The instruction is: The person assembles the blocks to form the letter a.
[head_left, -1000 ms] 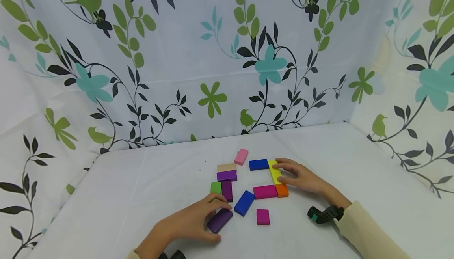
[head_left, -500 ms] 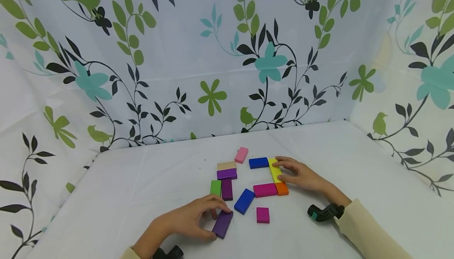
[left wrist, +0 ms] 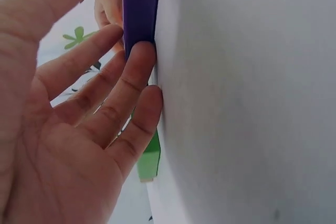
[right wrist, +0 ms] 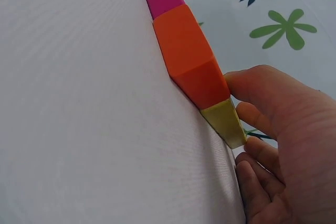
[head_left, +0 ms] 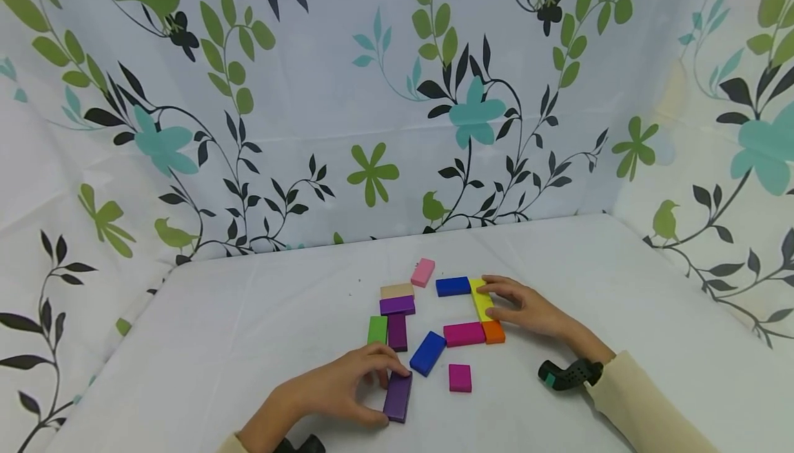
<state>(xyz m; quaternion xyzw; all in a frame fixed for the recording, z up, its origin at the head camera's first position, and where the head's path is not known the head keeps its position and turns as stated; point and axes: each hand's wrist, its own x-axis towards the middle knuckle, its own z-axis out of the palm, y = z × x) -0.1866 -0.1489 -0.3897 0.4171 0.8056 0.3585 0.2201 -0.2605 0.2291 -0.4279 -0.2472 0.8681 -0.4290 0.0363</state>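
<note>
My left hand (head_left: 347, 385) pinches a dark purple block (head_left: 398, 398), thumb at its near end and fingertips at the far end. The block lies lengthwise, pointing away from me, at the front of the group; the left wrist view shows the same purple block (left wrist: 140, 11) beside the fingers. Over to the right, my right hand (head_left: 527, 307) rests with relaxed fingers on a yellow block (head_left: 480, 299). An orange block (head_left: 493, 332) adjoins its near end, and a magenta block (head_left: 464, 334) lies left of the orange one.
A blue block (head_left: 428, 354) lies angled in the middle, with a magenta square (head_left: 460, 378) nearer me. Behind the left hand are green (head_left: 378, 329), plum (head_left: 397, 332), violet (head_left: 397, 305) and tan (head_left: 397, 291) blocks. Farther back lie pink (head_left: 423, 273) and blue (head_left: 453, 287) pieces.
The purple block has turned from a slant to nearly straight away from me and shifted slightly right, with the left hand following it. The right hand stays on the yellow block.
</note>
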